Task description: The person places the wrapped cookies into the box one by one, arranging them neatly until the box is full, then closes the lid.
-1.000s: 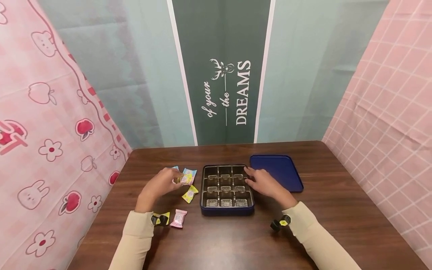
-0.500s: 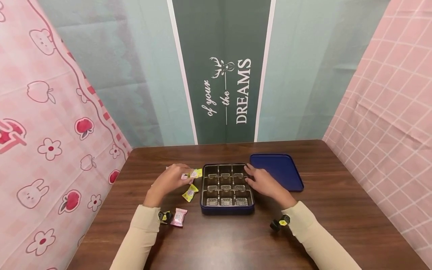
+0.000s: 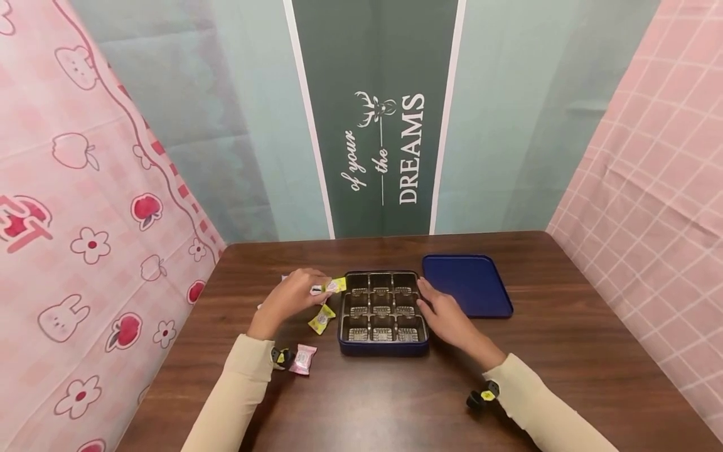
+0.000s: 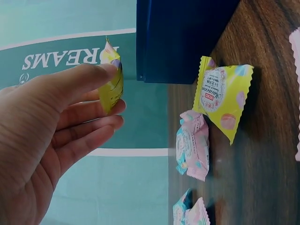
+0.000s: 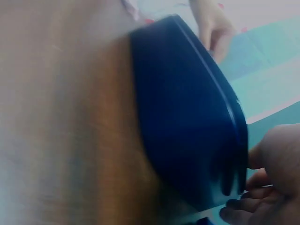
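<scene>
My left hand (image 3: 289, 294) pinches a yellow wrapped candy (image 3: 337, 285) between thumb and fingers, near the left rim of a dark blue square tin (image 3: 384, 348). In the left wrist view the candy (image 4: 112, 86) stands on edge at the fingertips. Inside the tin is a tray (image 3: 381, 319) of several compartments with no candy in them. My right hand (image 3: 452, 320) is at the tin's right side, fingers loosely extended at its rim. Another yellow candy (image 4: 220, 93) lies on the table below my left hand, beside a pink-and-blue one (image 4: 193, 145).
A blue lid (image 3: 467, 285) lies on the wooden table (image 3: 384, 402) behind my right hand. One pink candy (image 3: 303, 360) rests near my left wrist. More candies are partly hidden under the left hand. Fabric curtains (image 3: 260, 125) stand behind and on both sides.
My left hand has lifted the yellow candy from the pile and carried it right, to the tin's left rim. The right hand has shifted slightly along the tin's right edge.
</scene>
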A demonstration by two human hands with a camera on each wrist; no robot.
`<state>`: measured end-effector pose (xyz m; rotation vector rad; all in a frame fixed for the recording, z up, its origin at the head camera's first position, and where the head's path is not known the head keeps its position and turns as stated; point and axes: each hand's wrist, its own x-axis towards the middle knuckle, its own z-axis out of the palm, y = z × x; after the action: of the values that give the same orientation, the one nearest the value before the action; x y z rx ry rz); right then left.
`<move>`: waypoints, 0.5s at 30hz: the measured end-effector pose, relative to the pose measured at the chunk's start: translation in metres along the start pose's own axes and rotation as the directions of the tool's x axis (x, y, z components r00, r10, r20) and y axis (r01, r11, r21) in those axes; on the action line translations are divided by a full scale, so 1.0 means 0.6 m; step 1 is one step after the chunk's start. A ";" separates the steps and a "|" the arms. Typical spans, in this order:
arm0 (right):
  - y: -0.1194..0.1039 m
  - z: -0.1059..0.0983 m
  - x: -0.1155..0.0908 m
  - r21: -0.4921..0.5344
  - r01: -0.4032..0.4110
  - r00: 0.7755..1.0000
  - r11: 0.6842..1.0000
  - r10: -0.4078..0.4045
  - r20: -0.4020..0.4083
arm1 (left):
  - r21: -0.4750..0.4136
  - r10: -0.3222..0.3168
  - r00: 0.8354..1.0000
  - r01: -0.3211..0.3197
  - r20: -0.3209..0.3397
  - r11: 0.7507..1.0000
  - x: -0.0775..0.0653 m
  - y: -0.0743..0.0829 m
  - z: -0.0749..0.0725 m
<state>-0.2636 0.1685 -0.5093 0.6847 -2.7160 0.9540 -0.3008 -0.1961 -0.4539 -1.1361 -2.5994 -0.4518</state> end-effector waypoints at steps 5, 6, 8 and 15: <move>-0.005 0.011 -0.021 0.048 0.033 0.998 0.998 -0.030 -0.057 | 0.021 -0.012 1.000 0.011 0.013 1.000 0.008 0.000 0.006; -0.005 0.013 -0.022 0.052 0.043 0.997 0.998 -0.039 -0.068 | 0.025 -0.012 1.000 0.012 0.014 1.000 0.010 0.000 0.006; -0.005 0.015 -0.023 0.058 0.056 0.995 0.997 -0.051 -0.083 | 0.029 -0.009 1.000 0.008 0.017 1.000 0.016 0.001 0.008; -0.005 0.013 -0.027 0.051 0.049 0.995 0.997 -0.045 -0.092 | 0.042 0.036 0.999 -0.037 0.030 0.998 0.037 0.006 0.013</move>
<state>-0.2484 0.1675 -0.5189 0.6942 -2.5928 1.0244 -0.3138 -0.1764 -0.4523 -1.1822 -2.5956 -0.3732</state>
